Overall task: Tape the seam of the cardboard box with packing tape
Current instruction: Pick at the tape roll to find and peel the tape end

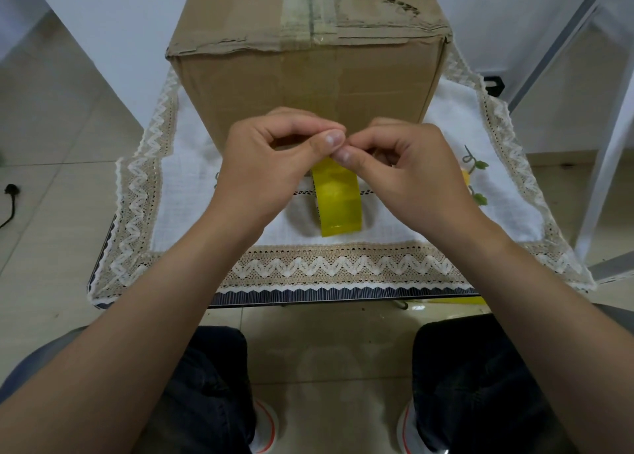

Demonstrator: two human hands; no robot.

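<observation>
A brown cardboard box (308, 76) stands on a small table covered with a white lace-edged cloth (192, 186). Old pale tape runs along its top seam (310, 4) and down the front face. A roll of yellowish packing tape (338, 199) is held upright just in front of the box, above the cloth. My left hand (271, 165) and my right hand (408, 172) meet at the roll's top, their fingertips pinched together on the tape there. The roll's upper part is hidden behind my fingers.
The table's front edge (343, 295) is close to my knees. A white wall or cabinet stands at the left, and a white metal frame (603, 165) rises at the right. A black cable (10, 203) lies on the tiled floor at the left.
</observation>
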